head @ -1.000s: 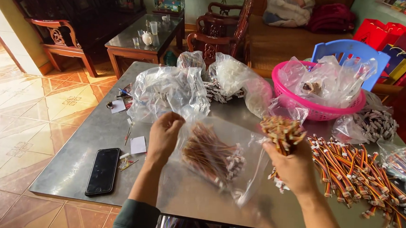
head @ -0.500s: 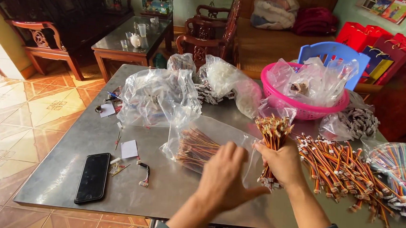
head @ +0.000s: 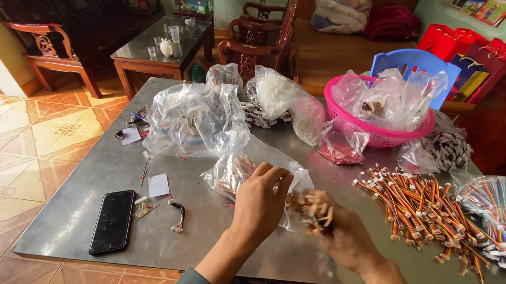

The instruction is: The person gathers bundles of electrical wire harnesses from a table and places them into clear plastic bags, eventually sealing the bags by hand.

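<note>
Since half a second ago, we see our left hand [head: 259, 204] has come off the middle of the bag [head: 245, 171] and now pinches its open mouth with curled fingers. Our right hand [head: 346, 241] has dropped lower and nearer to us, and it stays closed around the wire bundle [head: 313, 209], which sits just at the bag's mouth, blurred. The bag lies at the middle of the desk [head: 85, 208], already holding more orange-brown wires.

From the left: a black phone [head: 112, 221] lies flat near the desk's edge, with a white paper slip [head: 159, 185] just beside it. Behind the hands a large crumpled clear bag [head: 190, 120] stands. Further right, a small clear pouch of red bits [head: 341, 147] leans against a pink basket [head: 376, 132] lined with clear plastic. Loose orange wires [head: 419, 207] are spread on the desk to the right, and a clear bag of rainbow cables [head: 495, 203] lies at the far right. Red gift bags [head: 464, 41] stand behind on the floor side.
</note>
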